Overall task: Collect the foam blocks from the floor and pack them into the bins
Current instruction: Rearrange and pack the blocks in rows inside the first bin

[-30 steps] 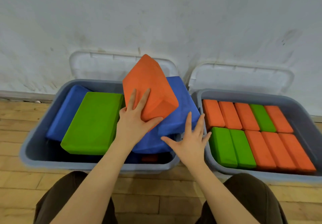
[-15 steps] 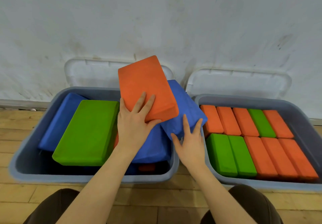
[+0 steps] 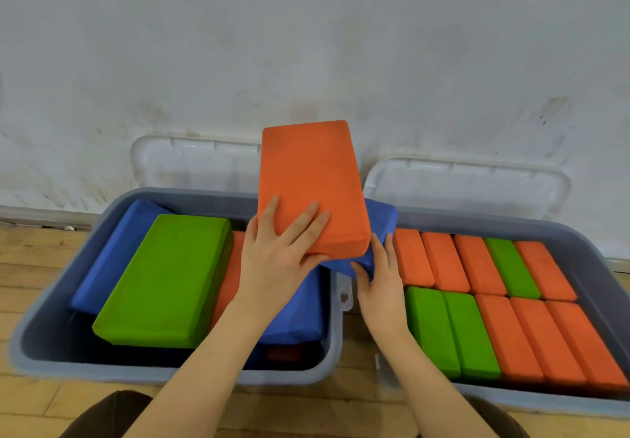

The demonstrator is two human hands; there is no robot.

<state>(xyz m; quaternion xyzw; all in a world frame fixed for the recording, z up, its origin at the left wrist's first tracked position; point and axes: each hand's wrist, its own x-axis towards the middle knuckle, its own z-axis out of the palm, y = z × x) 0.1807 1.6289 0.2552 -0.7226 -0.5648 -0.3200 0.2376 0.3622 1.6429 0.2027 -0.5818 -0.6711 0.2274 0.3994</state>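
Observation:
My left hand [image 3: 278,260] grips the near end of a large orange foam block [image 3: 306,178], thumb under it, fingers on top, lifting it tilted above the left grey bin [image 3: 44,362]. Under it a blue block [image 3: 380,219] sticks out over the gap between the bins; my right hand [image 3: 381,284] holds its near corner with thumb and fingers. In the left bin lie a big green block [image 3: 167,280], another blue block [image 3: 112,260] at the far left, a blue one [image 3: 300,315] by my wrist and an orange one [image 3: 230,277] partly hidden.
The right grey bin [image 3: 586,260] holds tidy rows of orange blocks [image 3: 525,335] and green blocks [image 3: 450,332]. Two white lids [image 3: 191,165] lean against the wall behind the bins. Wooden floor [image 3: 34,267] surrounds them; my knees are at the bottom edge.
The orange block has swung upright and to the right in my left hand. My right hand moved forward from open beside the bin and took hold of the blue block's corner.

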